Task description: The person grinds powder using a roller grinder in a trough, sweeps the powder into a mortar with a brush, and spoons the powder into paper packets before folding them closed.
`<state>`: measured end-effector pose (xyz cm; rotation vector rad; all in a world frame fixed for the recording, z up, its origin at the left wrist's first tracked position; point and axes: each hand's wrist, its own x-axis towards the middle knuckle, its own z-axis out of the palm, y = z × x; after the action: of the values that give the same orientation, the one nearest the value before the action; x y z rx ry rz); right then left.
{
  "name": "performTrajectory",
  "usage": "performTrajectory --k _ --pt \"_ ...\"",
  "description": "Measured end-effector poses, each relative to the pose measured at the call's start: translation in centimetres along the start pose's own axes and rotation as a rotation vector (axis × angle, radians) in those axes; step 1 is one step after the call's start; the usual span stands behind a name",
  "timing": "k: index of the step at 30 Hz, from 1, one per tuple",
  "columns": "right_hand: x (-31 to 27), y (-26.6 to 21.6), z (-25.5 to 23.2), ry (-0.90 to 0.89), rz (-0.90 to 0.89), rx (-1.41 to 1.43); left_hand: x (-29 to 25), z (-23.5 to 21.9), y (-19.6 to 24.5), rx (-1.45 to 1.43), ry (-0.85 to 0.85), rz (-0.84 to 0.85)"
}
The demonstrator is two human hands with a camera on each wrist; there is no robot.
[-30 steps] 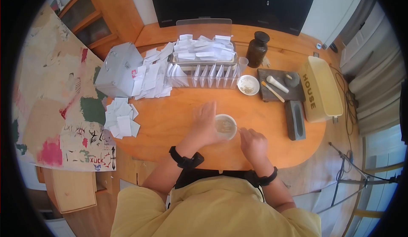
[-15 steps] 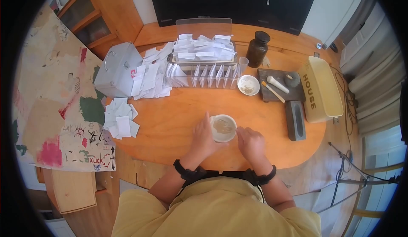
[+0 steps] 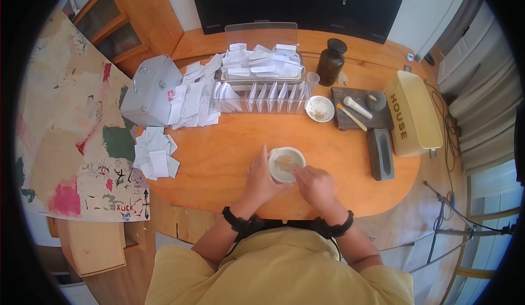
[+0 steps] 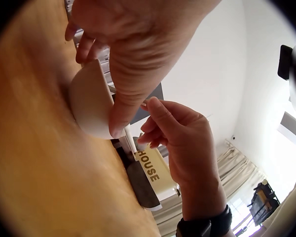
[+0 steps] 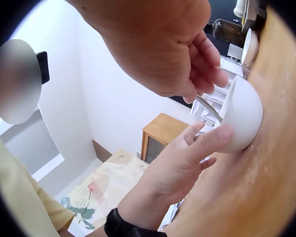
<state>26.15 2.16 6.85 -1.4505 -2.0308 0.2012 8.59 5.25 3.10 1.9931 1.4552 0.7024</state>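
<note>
Nearest, the left hand (image 3: 260, 178) grips one white bowl (image 5: 245, 116) by its side, thumb over the rim. The bowl is on the worktop (image 3: 229, 144) or just above it; I cannot tell which. The right hand (image 3: 318, 187) pinches one thin metal handle (image 5: 208, 106) that goes down into the bowl. The right wrist view shows the handle well, but its low end is hidden. Only the head view shows the light brown stuff (image 3: 284, 162) in the bowl. Farther off on the right are one grey stone trough (image 3: 374, 157) and one yellow box (image 3: 398, 116) that says HOUSE. Near them, one dark board (image 3: 378, 122) holds one white pestle (image 3: 358, 108), one brush (image 3: 353, 118) and one round grey stone (image 3: 375, 103). Just beside the board is one small white dish (image 3: 317, 103) with pale brown bits in it. To its left, a clear rack (image 3: 257, 81) holds many white papers, with one silver case (image 3: 153, 92) beyond them. Behind the dish stand one small clear cup (image 3: 313, 79) and one dark bottle (image 3: 331, 67).
</note>
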Motion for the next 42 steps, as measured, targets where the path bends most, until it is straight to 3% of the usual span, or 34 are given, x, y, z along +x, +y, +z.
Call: performTrajectory --k 6,12,24,42 --pt "-0.1 1.0 1.4 0.061 0.133 0.416 1.3 -0.7 -1.1 0.045 -0.122 0.039" --pt "1.9 1.5 -0.8 0.175 0.15 0.421 0.7 -1.9 -1.0 0.1 -0.139 -0.015" --pt "3.3 2.0 0.4 0.089 -0.148 0.248 -1.4 -2.6 -1.5 0.097 -0.046 -0.024" --pt "3.8 1.0 -0.5 0.046 -0.202 0.178 -1.4 -2.4 -1.4 0.074 -0.029 -0.012"
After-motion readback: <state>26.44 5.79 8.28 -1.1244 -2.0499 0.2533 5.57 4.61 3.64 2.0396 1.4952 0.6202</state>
